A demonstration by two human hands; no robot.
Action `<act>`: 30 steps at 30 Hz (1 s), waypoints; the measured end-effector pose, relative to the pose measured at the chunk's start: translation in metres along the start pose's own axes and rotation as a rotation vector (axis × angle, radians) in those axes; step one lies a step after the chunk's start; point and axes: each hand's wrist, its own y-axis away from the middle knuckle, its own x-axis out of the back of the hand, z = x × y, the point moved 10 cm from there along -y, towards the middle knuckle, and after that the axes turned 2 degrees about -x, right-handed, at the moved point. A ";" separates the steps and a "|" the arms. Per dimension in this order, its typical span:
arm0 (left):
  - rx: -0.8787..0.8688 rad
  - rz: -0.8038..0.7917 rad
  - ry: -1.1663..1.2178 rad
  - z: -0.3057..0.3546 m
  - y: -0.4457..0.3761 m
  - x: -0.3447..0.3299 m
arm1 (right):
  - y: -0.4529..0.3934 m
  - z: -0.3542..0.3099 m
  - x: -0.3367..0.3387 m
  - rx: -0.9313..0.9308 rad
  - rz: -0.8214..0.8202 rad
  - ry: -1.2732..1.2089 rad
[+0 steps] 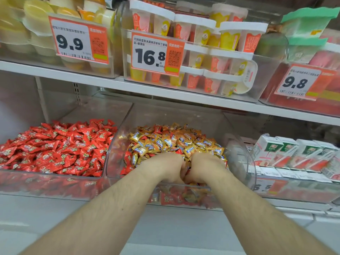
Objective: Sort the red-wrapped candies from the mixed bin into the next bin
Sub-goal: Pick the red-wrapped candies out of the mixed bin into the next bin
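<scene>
Red-wrapped candies (128, 159) lie scattered among gold-wrapped candies (165, 142) in the mixed bin (244, 159), mostly along its left wall and near its front rim, some showing through the clear front. We have both hands sunk into the heap at the front rim: our left hand (165, 166) and right hand (204, 166) sit knuckle to knuckle, fingers curled down into the wrappers. Whether they pinch a red piece or only rake we cannot tell, since the fingertips are hidden.

We judge the candies light and small, in crinkly, slick film that slides readily; a pinch on a twisted wrapper end or across the body should hold better than scooping.

Just left, touching wall to wall, stands the next bin (103, 173), already heaped with red candies.

On the shelf above, price tags read 9.9 (70, 43), 16.8 (150, 56) with "500g", and 9.8 (295, 82); the smaller print is Chinese and too fine for us. Cartons (272, 150) at the right show "100%".
</scene>
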 end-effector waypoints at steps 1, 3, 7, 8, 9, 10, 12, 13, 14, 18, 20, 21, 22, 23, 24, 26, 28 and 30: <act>-0.004 -0.036 -0.024 0.002 -0.004 -0.005 | -0.002 -0.001 -0.001 0.003 0.006 0.008; -0.007 -0.100 -0.064 0.003 -0.007 -0.012 | -0.007 0.002 0.000 0.002 0.011 -0.016; -0.009 -0.170 -0.048 0.002 -0.009 -0.018 | -0.009 0.018 0.011 -0.027 0.064 -0.051; -0.014 -0.175 -0.033 0.003 -0.008 -0.018 | -0.009 0.022 0.013 -0.033 0.073 -0.059; -0.018 -0.173 -0.018 0.002 -0.008 -0.018 | -0.006 0.027 0.016 -0.034 0.079 -0.076; -0.022 -0.161 -0.003 0.001 -0.008 -0.016 | -0.004 0.032 0.018 -0.029 0.078 -0.110; -0.020 -0.107 0.057 -0.006 -0.006 -0.004 | 0.005 0.042 0.026 -0.004 0.096 -0.272; -0.014 -0.066 0.116 -0.010 -0.004 0.004 | 0.011 0.047 0.031 0.016 0.114 -0.423; -0.008 -0.021 0.195 -0.015 0.000 0.012 | 0.017 0.052 0.035 0.034 0.130 -0.623; 0.049 0.244 0.451 -0.033 0.013 0.042 | 0.030 0.054 0.026 0.048 -0.099 -1.529; 0.074 0.329 0.505 -0.038 0.012 0.043 | 0.030 0.054 0.022 0.023 -0.191 -1.832; 0.080 0.341 0.514 -0.039 0.009 0.041 | 0.030 0.053 0.022 0.008 -0.219 -1.941; 0.073 0.333 0.499 -0.037 0.005 0.037 | 0.028 0.054 0.020 -0.013 -0.239 -2.034; 0.054 0.308 0.455 -0.031 0.001 0.033 | 0.027 0.053 0.019 -0.036 -0.258 -2.113; 0.031 0.271 0.390 -0.023 -0.002 0.029 | 0.026 0.052 0.017 -0.052 -0.282 -2.169; -0.005 0.188 0.244 -0.006 -0.005 0.021 | 0.026 0.047 0.016 -0.072 -0.321 -2.222; -0.036 0.124 0.090 0.009 -0.009 0.015 | 0.022 0.047 0.012 -0.112 -0.306 -2.173; -0.063 0.116 -0.033 0.018 -0.016 0.011 | 0.013 0.061 0.009 -0.154 -0.153 -1.863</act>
